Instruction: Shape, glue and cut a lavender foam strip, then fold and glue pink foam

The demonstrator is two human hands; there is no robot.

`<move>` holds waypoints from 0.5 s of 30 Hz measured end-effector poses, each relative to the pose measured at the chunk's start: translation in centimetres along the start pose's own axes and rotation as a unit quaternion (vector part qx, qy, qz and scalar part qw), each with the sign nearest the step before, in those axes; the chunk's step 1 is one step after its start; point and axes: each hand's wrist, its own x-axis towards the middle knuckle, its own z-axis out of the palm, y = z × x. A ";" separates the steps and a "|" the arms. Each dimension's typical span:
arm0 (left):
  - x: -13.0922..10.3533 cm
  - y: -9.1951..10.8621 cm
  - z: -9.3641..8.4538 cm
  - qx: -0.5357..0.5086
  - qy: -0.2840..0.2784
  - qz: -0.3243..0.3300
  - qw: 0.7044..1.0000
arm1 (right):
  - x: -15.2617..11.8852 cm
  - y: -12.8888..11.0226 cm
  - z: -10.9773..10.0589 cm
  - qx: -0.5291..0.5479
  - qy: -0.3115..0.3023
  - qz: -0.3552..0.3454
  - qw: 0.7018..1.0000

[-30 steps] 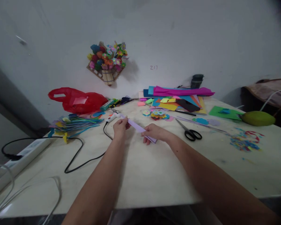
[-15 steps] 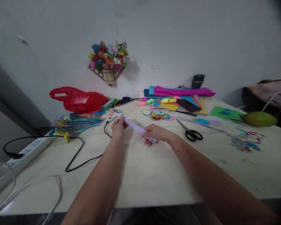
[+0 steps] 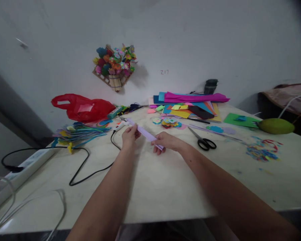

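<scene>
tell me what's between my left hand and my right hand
In the head view, a lilac strip spans the gap between your left hand and right hand; both hold it.

wall (image 3: pixel 203 40): pale grey, marked 217; table (image 3: pixel 165 187): whitish; light: dim

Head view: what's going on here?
A person holds a purple strip slantwise above the table: the left hand grips it partway along, the right hand near its closer end. The glue gun lies just beyond the left hand; the scissors lie right of the right hand.
</scene>
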 end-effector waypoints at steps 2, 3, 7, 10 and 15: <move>-0.5 -0.4 0.5 0.011 -0.040 -0.010 0.999 | 0.2 0.2 0.0 0.016 0.004 -0.007 1.000; -0.6 -0.6 0.8 0.017 -0.053 -0.012 0.998 | 0.3 0.3 0.0 0.023 0.003 -0.010 1.000; -0.7 -1.0 0.9 0.033 -0.051 0.002 0.998 | 0.5 0.7 0.0 0.025 -0.009 -0.004 1.000; -0.5 -0.8 0.6 0.032 -0.018 0.010 0.999 | 0.5 0.6 0.1 0.012 -0.015 -0.005 1.000; -0.5 -0.3 0.4 0.024 -0.009 0.002 1.000 | 0.1 0.0 0.3 -0.001 -0.007 0.004 1.000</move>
